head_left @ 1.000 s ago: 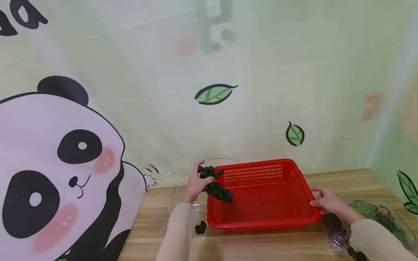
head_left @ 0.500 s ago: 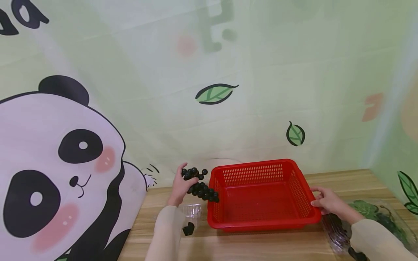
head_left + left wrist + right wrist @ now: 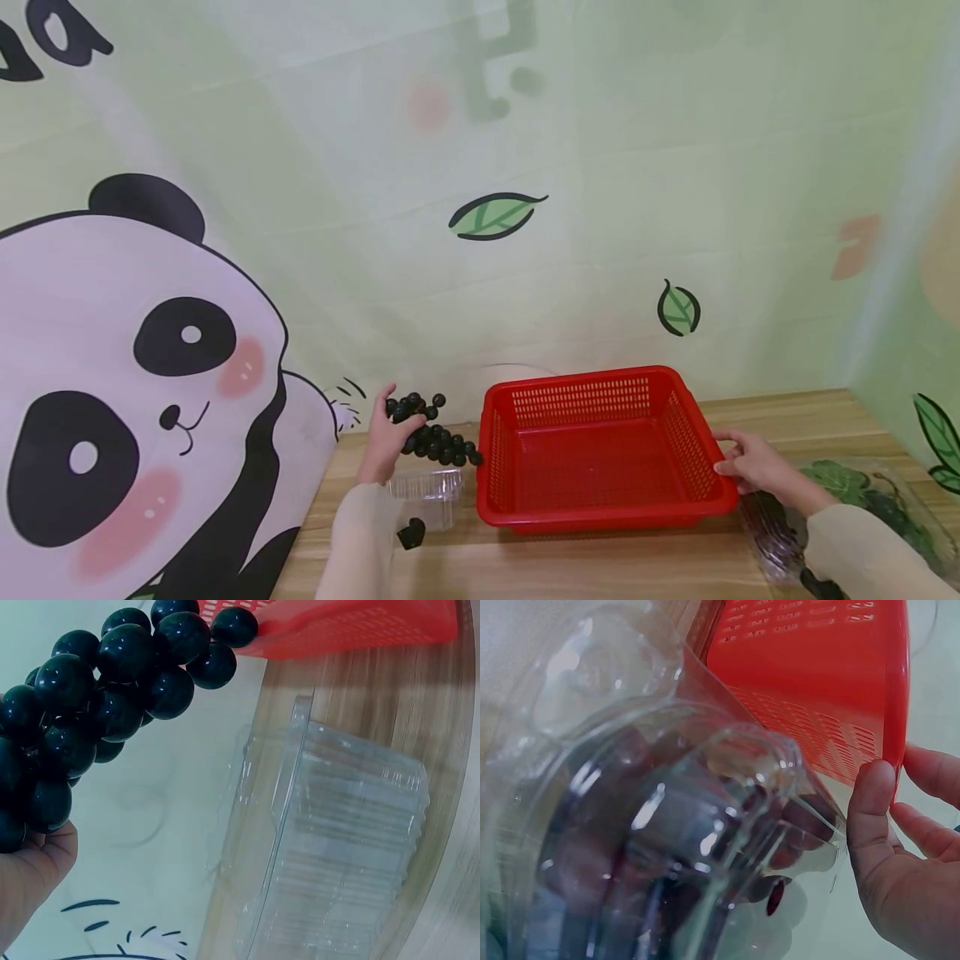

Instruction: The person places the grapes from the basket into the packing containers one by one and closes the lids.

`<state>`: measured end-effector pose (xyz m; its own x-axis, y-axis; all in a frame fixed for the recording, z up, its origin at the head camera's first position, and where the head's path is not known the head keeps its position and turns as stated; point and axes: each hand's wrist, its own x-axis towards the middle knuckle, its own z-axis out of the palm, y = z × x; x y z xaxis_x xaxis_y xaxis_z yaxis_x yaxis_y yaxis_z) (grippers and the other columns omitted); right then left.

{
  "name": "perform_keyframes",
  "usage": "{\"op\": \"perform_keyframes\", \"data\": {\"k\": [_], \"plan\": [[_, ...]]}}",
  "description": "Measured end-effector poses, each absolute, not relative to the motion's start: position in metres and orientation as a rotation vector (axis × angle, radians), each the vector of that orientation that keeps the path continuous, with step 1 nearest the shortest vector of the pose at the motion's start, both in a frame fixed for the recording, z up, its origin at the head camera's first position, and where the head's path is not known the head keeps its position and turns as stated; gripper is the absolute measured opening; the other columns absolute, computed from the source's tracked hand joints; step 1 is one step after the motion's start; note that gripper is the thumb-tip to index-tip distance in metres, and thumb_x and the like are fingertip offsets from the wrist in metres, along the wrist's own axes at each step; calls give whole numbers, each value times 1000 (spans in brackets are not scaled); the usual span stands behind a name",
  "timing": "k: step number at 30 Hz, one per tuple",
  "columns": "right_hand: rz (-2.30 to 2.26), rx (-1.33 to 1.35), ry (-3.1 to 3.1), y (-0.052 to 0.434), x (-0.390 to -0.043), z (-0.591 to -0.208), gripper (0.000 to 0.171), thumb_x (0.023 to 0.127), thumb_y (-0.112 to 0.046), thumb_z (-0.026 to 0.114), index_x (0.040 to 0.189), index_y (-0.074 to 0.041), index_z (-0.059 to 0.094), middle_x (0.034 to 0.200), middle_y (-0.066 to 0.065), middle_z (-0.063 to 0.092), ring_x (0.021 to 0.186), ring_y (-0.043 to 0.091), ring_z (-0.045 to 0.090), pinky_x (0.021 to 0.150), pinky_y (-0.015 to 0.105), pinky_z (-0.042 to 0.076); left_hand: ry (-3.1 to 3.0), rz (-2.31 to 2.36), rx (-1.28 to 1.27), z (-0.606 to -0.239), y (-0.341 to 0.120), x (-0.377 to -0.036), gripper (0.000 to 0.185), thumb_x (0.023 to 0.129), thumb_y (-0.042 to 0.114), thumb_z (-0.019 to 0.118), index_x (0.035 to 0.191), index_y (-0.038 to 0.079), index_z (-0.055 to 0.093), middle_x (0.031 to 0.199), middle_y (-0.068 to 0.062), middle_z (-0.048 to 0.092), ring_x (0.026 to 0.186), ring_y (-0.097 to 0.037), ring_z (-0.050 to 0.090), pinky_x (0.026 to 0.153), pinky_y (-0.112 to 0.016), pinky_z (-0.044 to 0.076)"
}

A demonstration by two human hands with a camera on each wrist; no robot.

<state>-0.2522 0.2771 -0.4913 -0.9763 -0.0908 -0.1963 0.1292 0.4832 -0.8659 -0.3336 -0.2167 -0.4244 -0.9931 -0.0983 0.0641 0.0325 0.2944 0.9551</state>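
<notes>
My left hand (image 3: 386,442) grips a bunch of dark grapes (image 3: 441,445), held up left of the red basket (image 3: 600,521). In the left wrist view the grapes (image 3: 124,656) fill the upper left, with part of the hand (image 3: 37,874) under them. A clear plastic box (image 3: 337,825) stands on the table below the bunch. My right hand (image 3: 757,463) pinches the basket's right rim between thumb and fingers, as the right wrist view also shows at the red rim (image 3: 897,697). Nothing lies inside the basket.
Right of the basket, a clear plastic pack (image 3: 667,817) holds dark fruit. Beside it lies a clear package with green leaves and dark grapes (image 3: 888,504). Behind the wooden table (image 3: 540,567) hangs a panda-printed backdrop (image 3: 585,208).
The left hand has moved left with the grapes, from over the basket's left side to outside it, above the clear box. The right hand and basket look the same.
</notes>
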Motion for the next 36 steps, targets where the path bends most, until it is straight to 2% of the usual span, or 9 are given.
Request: {"op": "perform_keyframes", "data": {"k": [9, 27, 36], "plan": [[-1497, 31, 2507, 278, -252, -491, 55, 84, -3, 53, 129, 13, 25, 87, 15, 56, 65, 17, 55, 56, 33, 51, -2453, -1754, 111, -425, -232, -331, 74, 76, 9, 62, 138, 15, 21, 147, -15, 8, 133, -34, 12, 104, -54, 20], [-1495, 40, 2513, 278, -253, -492, 55, 83, -1, 52, 128, 13, 26, 84, 13, 55, 59, 16, 53, 53, 32, 50, -2537, -1678, 232, -453, -255, -324, 83, 76, 10, 63, 142, 18, 12, 148, -16, 4, 133, -38, 9, 104, -56, 18], [-1509, 23, 2508, 277, -251, -491, 54, 82, 0, 52, 128, 14, 25, 84, 13, 55, 59, 16, 53, 52, 31, 50, -2560, -1641, 254, -463, -258, -318, 82, 75, 9, 63, 140, 14, 15, 144, -23, 12, 130, -39, 16, 104, -53, 20]]}}
